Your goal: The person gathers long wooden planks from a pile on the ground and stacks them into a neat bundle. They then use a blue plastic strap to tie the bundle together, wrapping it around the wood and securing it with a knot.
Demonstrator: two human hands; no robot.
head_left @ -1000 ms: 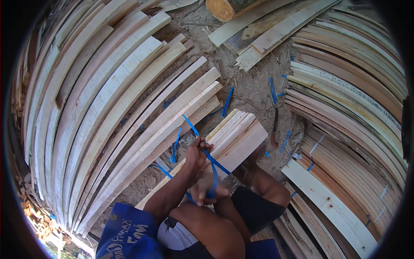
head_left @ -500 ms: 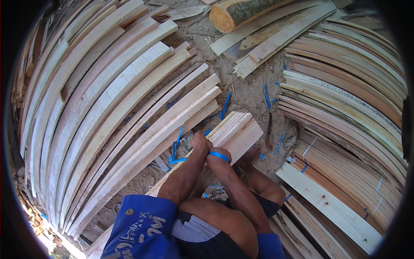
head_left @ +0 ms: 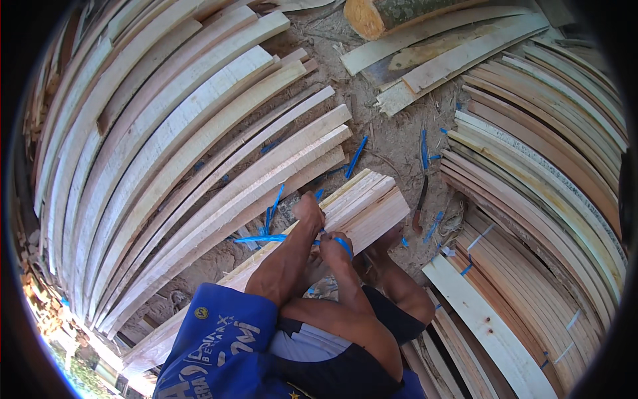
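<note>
A bundle of pale wooden planks (head_left: 375,206) runs up from the lower left, its end in the middle of the view. My left hand (head_left: 309,213) is closed on top of the bundle, pulling at a blue plastic strap (head_left: 262,238) whose loose end trails left. Just to the right, my right hand (head_left: 334,247) is closed too, with the strap looped over its back. Between the hands the strap meets, but the knot or twist there is too small to make out. My right forearm comes past my bent knee.
Long timber pieces (head_left: 159,133) lie stacked at left. More boards (head_left: 545,159) are piled at right, near a strapped bundle (head_left: 525,279). A log (head_left: 379,16) lies at the far side. On the dirt are blue strap scraps (head_left: 357,157) and a knife (head_left: 420,205).
My hands have drawn slightly apart, the left one up and left, the right one lower. The strap's loose end has swung out to the left. The view has shifted a little.
</note>
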